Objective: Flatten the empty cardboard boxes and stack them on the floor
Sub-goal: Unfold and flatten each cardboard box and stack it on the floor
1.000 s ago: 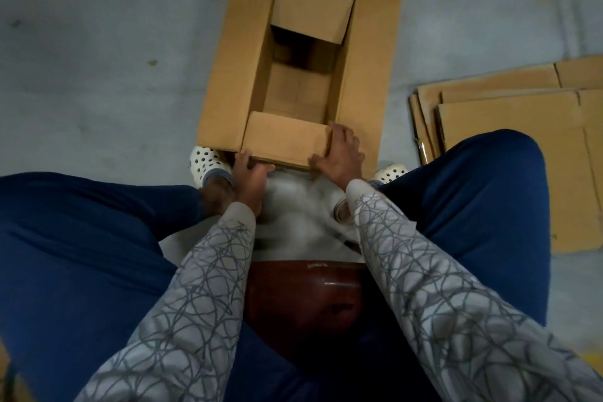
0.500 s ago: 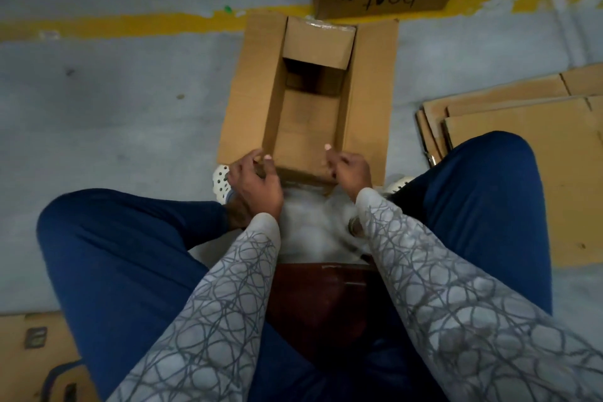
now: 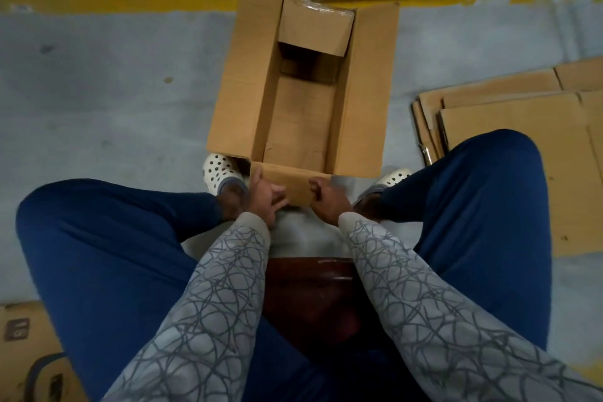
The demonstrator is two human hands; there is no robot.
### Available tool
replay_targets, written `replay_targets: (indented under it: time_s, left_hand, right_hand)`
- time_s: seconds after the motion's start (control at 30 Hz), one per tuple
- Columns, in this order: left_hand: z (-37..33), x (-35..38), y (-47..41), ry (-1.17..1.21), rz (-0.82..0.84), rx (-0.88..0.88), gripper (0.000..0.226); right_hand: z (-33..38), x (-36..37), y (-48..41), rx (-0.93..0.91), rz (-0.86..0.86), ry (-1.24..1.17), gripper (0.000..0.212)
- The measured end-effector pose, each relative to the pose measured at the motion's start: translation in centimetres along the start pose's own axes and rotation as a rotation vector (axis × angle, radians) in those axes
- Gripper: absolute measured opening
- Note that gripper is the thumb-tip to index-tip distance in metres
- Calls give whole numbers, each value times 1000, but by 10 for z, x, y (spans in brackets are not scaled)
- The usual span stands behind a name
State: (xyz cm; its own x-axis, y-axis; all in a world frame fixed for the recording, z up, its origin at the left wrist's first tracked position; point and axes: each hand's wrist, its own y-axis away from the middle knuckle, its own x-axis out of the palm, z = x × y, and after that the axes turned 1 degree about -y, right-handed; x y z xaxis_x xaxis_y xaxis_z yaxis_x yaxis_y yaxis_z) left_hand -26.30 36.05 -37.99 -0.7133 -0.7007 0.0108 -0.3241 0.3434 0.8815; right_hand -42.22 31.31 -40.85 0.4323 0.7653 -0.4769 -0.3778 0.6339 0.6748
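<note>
The open brown cardboard box [image 3: 241, 101] sits on the grey concrete floor [image 3: 114, 91] at upper centre of the frame. Our left hand [image 3: 266, 197] and right hand [image 3: 326, 201] each grip an end of its near flap [image 3: 290, 183]. We should pull both ends evenly, folding it fully outward so the walls can collapse; the pile of flattened brown cardboard sheets [image 3: 522, 127] lies at right.

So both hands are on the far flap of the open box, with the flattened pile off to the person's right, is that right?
Not quite. The head view shows the left hand and right hand gripping the near flap of the open box, at the person's feet; the far flap is untouched. The flattened pile is on their right.
</note>
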Motion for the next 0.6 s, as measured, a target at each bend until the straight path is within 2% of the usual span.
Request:
replay_targets:
  time_s: [0.07, 0.13, 0.17, 0.27, 0.37, 0.43, 0.5, 0.6]
  left_hand:
    - [-5, 3, -8, -89, 72, 88, 93]
    - [-9, 13, -14, -168, 115, 136, 98]
    - [-10, 19, -17, -147, 119, 123, 93]
    - [-13, 33, -23, 104, 48, -41, 57]
    - [-18, 35, -38, 344, 24, -94, 49]
    - [-16, 33, -44, 406, 8, -108, 45]
    - [-12, 30, -42, 384, 12, -119, 44]
    - [-19, 24, -33, 123, -64, -161, 45]
  right_hand:
    - [-1, 4, -3, 16, -9, -15, 86]
    - [-1, 6, -8, 43, -33, -11, 96]
    - [-2, 6, -11, 50, -45, 10, 97]
    - [-4, 8, -18, 58, -67, 70, 93]
    - [-2, 4, -25, 67, -105, 116, 84]
    - [-1, 3, -30, 71, -103, 146, 81]
    - [-1, 3, -33, 99, -52, 135, 83]
    - [5, -1, -32, 121, 34, 80, 81]
